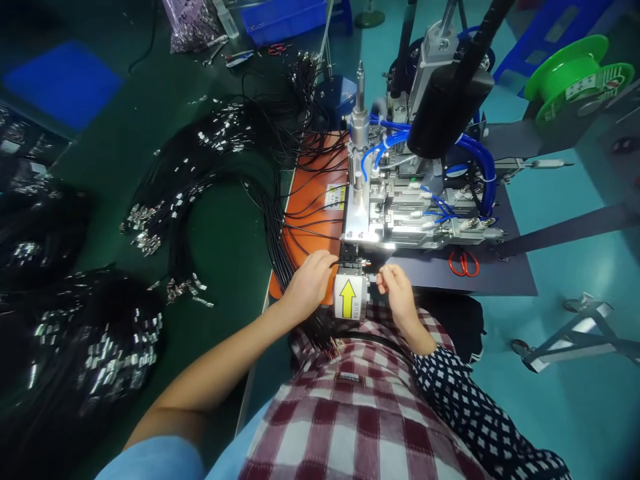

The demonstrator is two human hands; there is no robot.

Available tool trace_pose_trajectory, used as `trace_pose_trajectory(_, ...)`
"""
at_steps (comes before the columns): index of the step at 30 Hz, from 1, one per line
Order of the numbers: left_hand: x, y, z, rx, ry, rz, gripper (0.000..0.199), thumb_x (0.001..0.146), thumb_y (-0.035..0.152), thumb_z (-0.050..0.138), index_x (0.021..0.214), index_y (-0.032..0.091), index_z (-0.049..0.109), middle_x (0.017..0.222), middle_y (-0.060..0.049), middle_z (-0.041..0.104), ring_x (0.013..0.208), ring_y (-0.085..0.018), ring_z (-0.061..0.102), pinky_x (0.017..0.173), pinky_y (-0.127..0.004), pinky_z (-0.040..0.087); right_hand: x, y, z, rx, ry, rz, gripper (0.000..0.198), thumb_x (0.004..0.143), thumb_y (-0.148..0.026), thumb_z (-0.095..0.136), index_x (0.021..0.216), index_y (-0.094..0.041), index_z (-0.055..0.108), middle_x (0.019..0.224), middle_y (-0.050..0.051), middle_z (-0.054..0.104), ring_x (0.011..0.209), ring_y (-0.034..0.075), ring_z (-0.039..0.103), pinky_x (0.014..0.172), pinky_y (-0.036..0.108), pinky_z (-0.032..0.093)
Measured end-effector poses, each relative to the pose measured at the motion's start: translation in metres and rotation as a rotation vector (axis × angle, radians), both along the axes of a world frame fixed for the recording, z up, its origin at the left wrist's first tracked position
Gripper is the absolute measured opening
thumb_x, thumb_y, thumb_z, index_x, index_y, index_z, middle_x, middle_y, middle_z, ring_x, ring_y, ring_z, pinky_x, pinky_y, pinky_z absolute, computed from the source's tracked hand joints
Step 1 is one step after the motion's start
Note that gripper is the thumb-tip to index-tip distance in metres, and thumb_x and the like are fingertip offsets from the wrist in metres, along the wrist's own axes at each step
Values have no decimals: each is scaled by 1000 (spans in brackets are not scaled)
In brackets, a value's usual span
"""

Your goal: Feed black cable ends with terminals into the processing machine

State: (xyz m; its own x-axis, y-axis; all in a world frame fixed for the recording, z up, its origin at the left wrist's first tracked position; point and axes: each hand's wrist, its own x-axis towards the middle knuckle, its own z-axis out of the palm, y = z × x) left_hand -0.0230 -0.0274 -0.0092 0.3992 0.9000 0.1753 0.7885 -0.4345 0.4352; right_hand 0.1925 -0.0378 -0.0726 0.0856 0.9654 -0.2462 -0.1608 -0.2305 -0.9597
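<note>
My left hand (311, 285) is closed in a pinch on a thin black cable (343, 261), at the left side of the machine's front fixture (352, 265). To the right of that fixture, my right hand (399, 297) has its thumb and fingers pressed together. What it pinches, if anything, is too small to make out. Between the hands sits a block with a yellow arrow label (347, 298), the arrow pointing away from me. A thick bundle of black cables (275, 233) runs beside my left hand and down toward my lap, with bare-looking ends there.
The machine (360, 213) carries blue air hoses (475, 150) and a hanging black cylinder (445, 110). Several cables lie across the orange plate (313, 177). Red-handled scissors (464, 263) lie at right. Cable bundles with metal ends (185, 193) cover the left table; a green spool (575, 77) stands back right.
</note>
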Motion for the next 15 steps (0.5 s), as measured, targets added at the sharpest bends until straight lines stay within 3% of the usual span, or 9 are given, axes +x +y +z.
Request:
trace_pose_trajectory(4, -21, -12, -4, 40, 177, 23, 41, 95, 10, 34, 130, 13, 54, 128, -16, 57, 123, -26, 51, 103, -46, 48, 11, -13, -5, -43, -26, -21, 30, 87, -47, 61, 78, -19, 54, 66, -4, 54, 54, 9, 44, 55, 25, 36)
trace_pose_trajectory(8, -23, -15, -1, 14, 313, -1, 45, 99, 20, 34, 141, 11, 46, 143, -16, 49, 133, -28, 45, 110, -46, 43, 19, -19, -8, -76, -37, -31, 29, 85, -46, 63, 78, -19, 54, 67, -4, 53, 54, 9, 44, 54, 25, 34)
trace_pose_trajectory(15, -18, -16, 2, 17, 358, 40, 48, 100, 27, 35, 144, 12, 44, 148, -15, 46, 137, -28, 44, 112, -45, 41, 28, -21, -9, -100, -48, -49, 29, 82, -46, 67, 81, -19, 57, 66, -4, 55, 53, 9, 44, 54, 25, 36)
